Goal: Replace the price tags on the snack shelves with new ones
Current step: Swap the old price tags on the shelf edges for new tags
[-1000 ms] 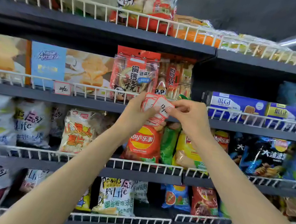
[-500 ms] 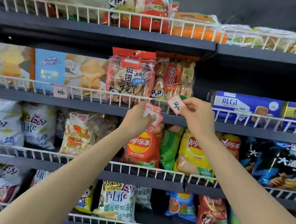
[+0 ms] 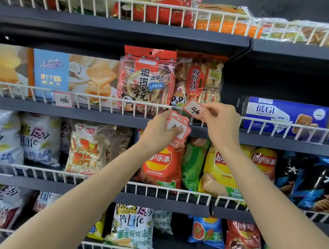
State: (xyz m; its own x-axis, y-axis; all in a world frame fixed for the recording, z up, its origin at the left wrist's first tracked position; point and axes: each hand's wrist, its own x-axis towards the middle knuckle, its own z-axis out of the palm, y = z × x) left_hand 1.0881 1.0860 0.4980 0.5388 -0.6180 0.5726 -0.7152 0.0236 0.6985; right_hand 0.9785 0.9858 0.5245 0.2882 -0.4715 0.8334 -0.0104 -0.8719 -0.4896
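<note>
One tag (image 3: 193, 109) now nearer rail (image 3: 264, 125).

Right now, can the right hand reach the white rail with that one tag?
Probably yes. The right hand already pinches the single tag right at the wire rail, and nothing blocks it. The left hand holds the tag stack lower.

A white price tag (image 3: 193, 110) edged in red, with black handwriting, is being shown; at its 7 o'clock, a stack of tags (image 3: 177, 128) is being seen in matching white and red. White wire rails (image 3: 99, 101) are being set off against dark grey shelves (image 3: 118, 26).
</note>
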